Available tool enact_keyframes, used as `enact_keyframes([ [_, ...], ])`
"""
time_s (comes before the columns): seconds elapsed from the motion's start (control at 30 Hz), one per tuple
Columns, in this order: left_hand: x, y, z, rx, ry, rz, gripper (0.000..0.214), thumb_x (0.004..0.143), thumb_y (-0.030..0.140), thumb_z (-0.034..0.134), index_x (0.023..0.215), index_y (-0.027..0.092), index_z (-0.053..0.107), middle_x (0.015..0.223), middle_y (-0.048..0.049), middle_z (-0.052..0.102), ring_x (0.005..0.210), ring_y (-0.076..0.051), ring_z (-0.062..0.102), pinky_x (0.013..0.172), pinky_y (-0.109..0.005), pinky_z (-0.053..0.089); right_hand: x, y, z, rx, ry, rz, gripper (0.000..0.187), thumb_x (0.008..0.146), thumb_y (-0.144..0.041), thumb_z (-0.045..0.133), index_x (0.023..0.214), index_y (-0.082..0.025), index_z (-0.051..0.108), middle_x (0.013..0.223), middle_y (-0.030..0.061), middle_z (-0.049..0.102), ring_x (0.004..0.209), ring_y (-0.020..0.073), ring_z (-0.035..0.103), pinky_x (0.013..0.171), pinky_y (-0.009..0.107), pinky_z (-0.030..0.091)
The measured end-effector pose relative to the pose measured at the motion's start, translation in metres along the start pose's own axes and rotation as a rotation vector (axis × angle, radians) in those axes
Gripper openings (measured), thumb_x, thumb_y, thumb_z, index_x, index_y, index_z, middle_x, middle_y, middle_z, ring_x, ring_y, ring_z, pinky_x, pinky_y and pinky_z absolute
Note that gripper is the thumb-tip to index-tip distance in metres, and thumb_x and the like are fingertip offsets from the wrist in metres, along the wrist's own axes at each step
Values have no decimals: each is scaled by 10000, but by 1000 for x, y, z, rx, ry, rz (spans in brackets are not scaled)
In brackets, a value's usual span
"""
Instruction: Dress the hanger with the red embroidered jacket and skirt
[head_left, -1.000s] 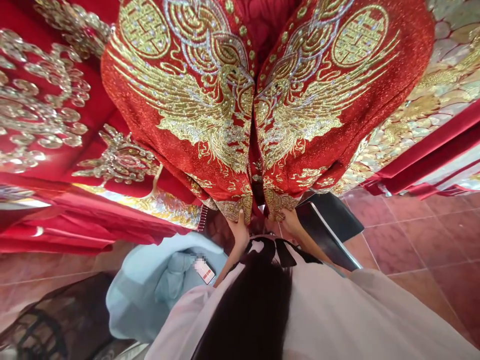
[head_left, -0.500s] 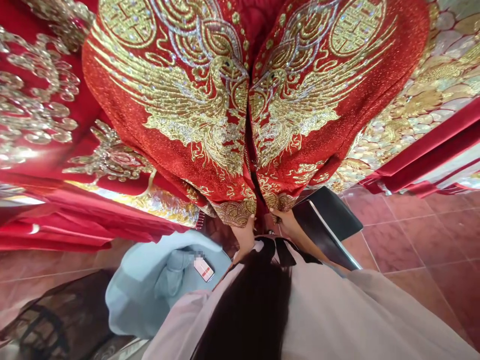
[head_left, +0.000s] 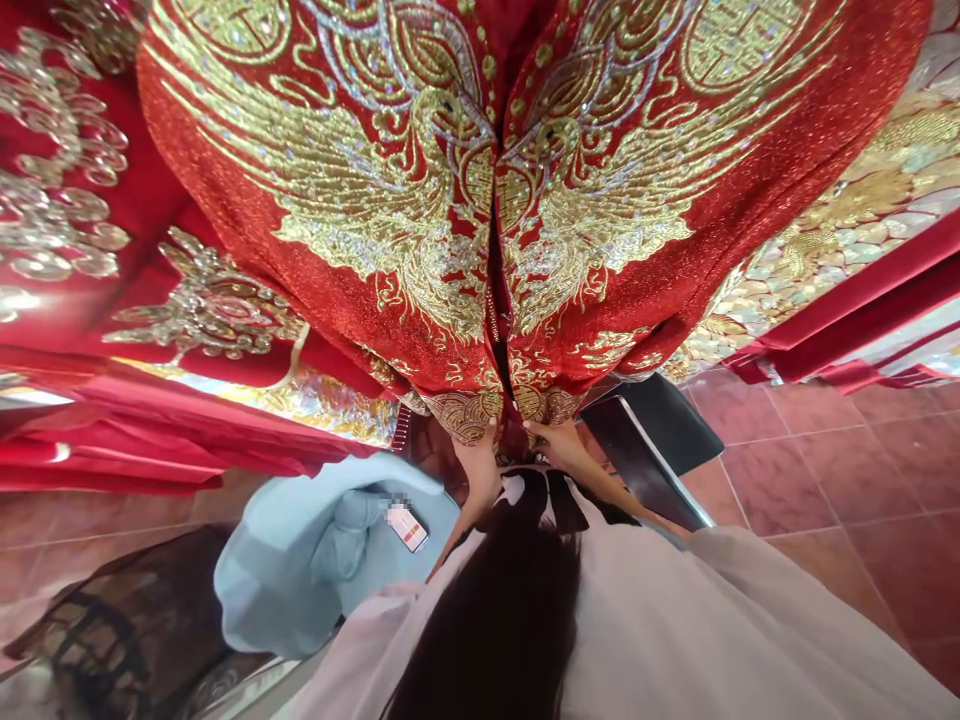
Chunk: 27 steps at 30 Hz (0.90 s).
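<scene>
A red jacket (head_left: 420, 330) with dense gold phoenix embroidery and sparkling stones hangs in front of me, its front panels parted by a narrow gap down the middle. My left hand (head_left: 478, 462) grips the lower corner of the left panel, thumb on the gold scalloped hem. On the other side of the gap, my right hand (head_left: 556, 442) holds the matching hem corner, thumb on top. The fingers of both hands are mostly hidden under the cloth. A zipper-like strip of small metal teeth (head_left: 491, 312) shows along the opening.
At lower left stands a light blue chair (head_left: 262, 560) with a phone (head_left: 406, 526) lying on it. A black seat with a metal edge (head_left: 667, 465) is to the right. More red garments with beading (head_left: 225, 305) and gold scale-pattern cloth (head_left: 832, 240) hang either side.
The jacket's upper part looks larger and nearer, spreading wider across the view. Both hands have shifted slightly left with the hem, still holding it.
</scene>
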<state>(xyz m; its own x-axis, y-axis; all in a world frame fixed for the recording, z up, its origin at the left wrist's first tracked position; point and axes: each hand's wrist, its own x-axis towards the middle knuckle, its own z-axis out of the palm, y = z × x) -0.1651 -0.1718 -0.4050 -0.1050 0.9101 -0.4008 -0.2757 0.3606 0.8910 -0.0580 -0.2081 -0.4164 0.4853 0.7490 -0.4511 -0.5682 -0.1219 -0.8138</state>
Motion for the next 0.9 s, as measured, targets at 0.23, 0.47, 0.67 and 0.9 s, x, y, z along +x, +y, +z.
enact_keyframes([
  [0.23,-1,7,8,-186,-257,-310,449,536,333,851,815,148,552,724,16,614,590,-86,573,613,-235,477,3,-9,2,6,-64,-6,527,502,-294,813,974,-176,612,824,32,695,831,198,651,829,385,527],
  [0.47,-1,0,19,-203,-283,-291,451,539,344,859,829,150,574,723,32,599,606,-71,558,615,-209,456,4,-10,0,-17,-54,-42,498,510,-264,805,966,-183,621,863,40,700,884,202,654,871,376,516],
  [0.67,-1,-2,22,-202,-248,-183,548,592,336,848,1052,158,608,1078,-76,662,1023,-193,633,944,-338,470,2,-9,3,-43,-30,-19,529,530,-292,797,1011,-176,609,890,52,700,892,205,659,867,386,521],
  [0.9,0,-2,21,-178,-190,-196,522,610,343,846,1035,124,637,1034,-106,687,900,-194,670,899,-367,504,1,-7,5,-20,11,-39,556,509,-296,817,1007,-172,604,909,59,700,926,205,650,904,388,508],
])
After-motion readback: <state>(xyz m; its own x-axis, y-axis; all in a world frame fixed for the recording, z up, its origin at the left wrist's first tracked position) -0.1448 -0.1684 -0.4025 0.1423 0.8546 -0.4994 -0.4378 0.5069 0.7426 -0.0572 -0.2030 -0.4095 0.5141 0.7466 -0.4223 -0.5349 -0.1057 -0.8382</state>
